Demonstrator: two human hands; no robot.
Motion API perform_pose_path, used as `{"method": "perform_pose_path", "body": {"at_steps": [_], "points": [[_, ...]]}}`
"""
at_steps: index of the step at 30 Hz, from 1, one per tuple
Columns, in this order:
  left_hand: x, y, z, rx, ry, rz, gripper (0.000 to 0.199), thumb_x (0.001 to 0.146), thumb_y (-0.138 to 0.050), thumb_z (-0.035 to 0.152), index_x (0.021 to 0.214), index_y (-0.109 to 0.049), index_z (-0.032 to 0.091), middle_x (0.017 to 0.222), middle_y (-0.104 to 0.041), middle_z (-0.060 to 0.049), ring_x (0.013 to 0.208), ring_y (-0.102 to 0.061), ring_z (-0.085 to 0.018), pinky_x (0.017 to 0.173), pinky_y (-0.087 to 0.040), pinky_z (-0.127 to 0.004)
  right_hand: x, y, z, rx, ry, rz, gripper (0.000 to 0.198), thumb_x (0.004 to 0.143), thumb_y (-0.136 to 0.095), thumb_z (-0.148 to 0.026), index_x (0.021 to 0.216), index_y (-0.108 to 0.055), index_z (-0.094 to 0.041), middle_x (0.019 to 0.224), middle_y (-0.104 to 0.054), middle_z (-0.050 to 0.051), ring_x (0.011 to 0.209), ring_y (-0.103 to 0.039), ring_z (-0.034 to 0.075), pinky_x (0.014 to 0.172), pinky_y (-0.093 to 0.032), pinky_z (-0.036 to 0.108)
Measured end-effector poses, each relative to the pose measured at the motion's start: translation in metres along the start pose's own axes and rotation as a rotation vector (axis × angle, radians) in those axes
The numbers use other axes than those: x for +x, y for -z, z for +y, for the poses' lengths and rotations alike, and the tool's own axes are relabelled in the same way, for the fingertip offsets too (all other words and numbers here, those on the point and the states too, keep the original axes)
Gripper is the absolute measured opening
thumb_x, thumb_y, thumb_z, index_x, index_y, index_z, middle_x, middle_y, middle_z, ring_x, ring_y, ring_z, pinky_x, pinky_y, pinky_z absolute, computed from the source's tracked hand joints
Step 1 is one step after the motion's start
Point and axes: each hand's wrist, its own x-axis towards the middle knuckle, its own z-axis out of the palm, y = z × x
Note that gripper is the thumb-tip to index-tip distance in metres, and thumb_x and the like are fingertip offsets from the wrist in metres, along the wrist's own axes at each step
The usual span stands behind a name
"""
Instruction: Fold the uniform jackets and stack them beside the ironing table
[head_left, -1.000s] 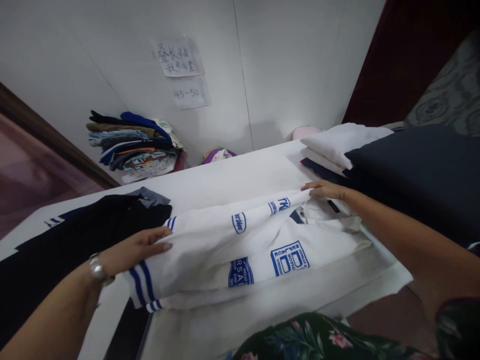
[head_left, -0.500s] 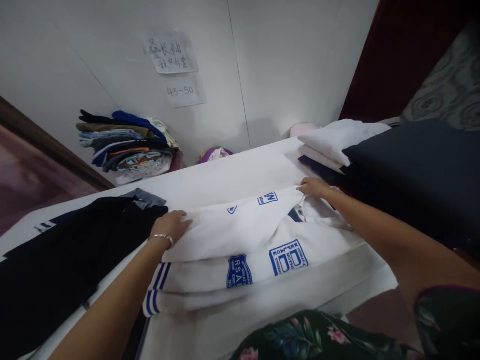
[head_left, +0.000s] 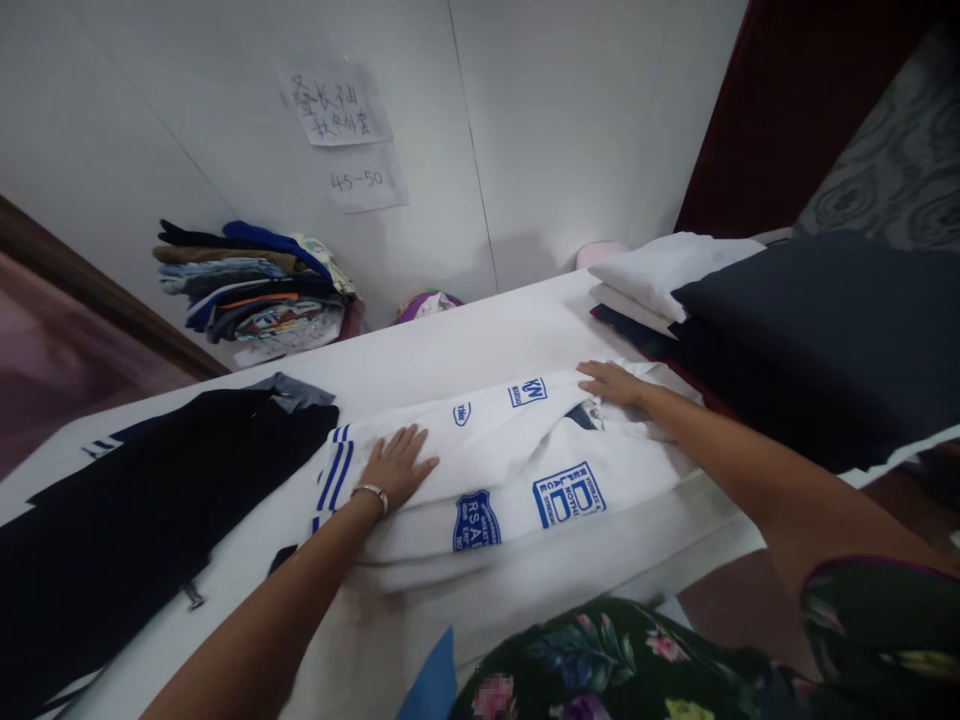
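A white jacket (head_left: 499,445) with blue printed badges and blue striped cuffs lies partly folded on the white table (head_left: 480,340). My left hand (head_left: 397,465), a bracelet at its wrist, rests flat on the jacket near the striped end, fingers spread. Close to the collar, my right hand (head_left: 611,382) lies on the jacket's far edge with its fingers stretched out. A little dark lining shows in the neck opening between the two front panels. The jacket's near edge hangs close to my body.
Black clothing (head_left: 172,480) is spread to the left. On the right stands a pile with a dark grey garment (head_left: 817,330) and folded white pieces (head_left: 667,270). Behind the table's far edge is a stack of folded clothes (head_left: 255,280). Handwritten papers (head_left: 337,105) hang on the wall.
My left hand has moved right and inward from the jacket's end and now lies flat. The striped cuff end has shifted up to the far side. My right hand has loosened from the edge.
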Motion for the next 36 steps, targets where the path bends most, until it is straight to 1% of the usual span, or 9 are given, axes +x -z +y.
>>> {"method": "perform_pose_path", "body": {"at_steps": [5,10,15,20,23,27,30,33,36], "points": [[0.001,-0.001,0.002,0.028,0.012,-0.007,0.063,0.091,-0.029,0.052,0.145,-0.030,0.020,0.153,-0.023,-0.007,0.140,-0.019,-0.025,0.112,-0.016,-0.049,-0.025,0.012,-0.043,-0.002,0.097,0.149,0.061,0.092,-0.028,-0.055,0.141,-0.038,-0.020,0.151,-0.027,0.009,0.141,-0.014,0.026,0.112,-0.012,0.051],[0.002,0.012,0.005,0.018,0.033,-0.064,0.063,0.091,-0.030,0.054,0.145,-0.030,0.022,0.153,-0.023,-0.007,0.140,-0.019,-0.025,0.111,-0.016,-0.050,-0.058,-0.002,-0.085,0.020,0.216,0.099,0.062,0.092,-0.027,-0.058,0.144,-0.033,-0.025,0.153,-0.023,0.007,0.141,-0.013,0.026,0.111,-0.011,0.053],[-0.007,0.024,0.024,-0.006,0.116,-0.023,0.060,0.091,-0.031,0.053,0.143,-0.033,0.023,0.153,-0.023,-0.006,0.141,-0.017,-0.027,0.110,-0.016,-0.055,-0.072,-0.029,-0.081,-0.069,0.194,0.022,0.058,0.092,-0.030,-0.054,0.141,-0.037,-0.024,0.151,-0.029,0.008,0.139,-0.022,0.026,0.110,-0.013,0.054],[-0.018,0.007,0.040,-0.073,0.159,-0.002,0.059,0.093,-0.022,0.052,0.145,-0.030,0.024,0.153,-0.023,-0.005,0.140,-0.019,-0.023,0.111,-0.014,-0.052,-0.074,-0.028,-0.082,-0.065,0.157,0.019,0.055,0.092,-0.030,-0.053,0.139,-0.041,-0.026,0.150,-0.031,0.008,0.139,-0.024,0.027,0.109,-0.014,0.057],[-0.019,0.000,0.041,-0.067,0.159,0.022,0.060,0.093,-0.020,0.052,0.145,-0.030,0.023,0.153,-0.022,-0.005,0.141,-0.018,-0.023,0.111,-0.013,-0.052,-0.075,-0.011,-0.113,-0.046,0.144,0.091,0.057,0.092,-0.030,-0.055,0.138,-0.041,-0.023,0.150,-0.030,0.010,0.139,-0.021,0.029,0.108,-0.012,0.059],[-0.021,-0.001,0.043,-0.084,0.164,0.038,0.060,0.093,-0.020,0.051,0.145,-0.030,0.022,0.153,-0.023,-0.006,0.140,-0.018,-0.023,0.111,-0.013,-0.052,-0.075,-0.001,-0.168,-0.025,0.331,0.266,0.061,0.093,-0.028,-0.056,0.142,-0.034,-0.022,0.154,-0.020,0.009,0.142,-0.010,0.025,0.111,-0.008,0.053],[-0.026,0.001,0.047,-0.115,0.159,0.057,0.059,0.093,-0.021,0.051,0.144,-0.030,0.024,0.153,-0.025,-0.006,0.140,-0.019,-0.023,0.111,-0.012,-0.051,-0.071,-0.020,-0.186,-0.041,0.382,0.237,0.062,0.092,-0.028,-0.058,0.141,-0.036,-0.022,0.153,-0.021,0.011,0.142,-0.011,0.027,0.111,-0.009,0.053],[-0.029,0.001,0.048,-0.154,0.162,0.055,0.059,0.092,-0.022,0.052,0.144,-0.030,0.024,0.153,-0.025,-0.005,0.140,-0.019,-0.024,0.112,-0.011,-0.051,-0.062,-0.053,-0.178,-0.102,0.309,0.101,0.059,0.091,-0.031,-0.056,0.138,-0.040,-0.022,0.149,-0.033,0.012,0.139,-0.022,0.029,0.109,-0.015,0.055],[-0.030,-0.001,0.048,-0.186,0.158,0.063,0.061,0.092,-0.022,0.053,0.144,-0.030,0.024,0.153,-0.024,-0.006,0.140,-0.018,-0.024,0.112,-0.009,-0.051,-0.056,-0.077,-0.164,-0.144,0.293,0.111,0.059,0.090,-0.031,-0.056,0.139,-0.040,-0.023,0.149,-0.032,0.011,0.139,-0.023,0.028,0.109,-0.017,0.053]]}}
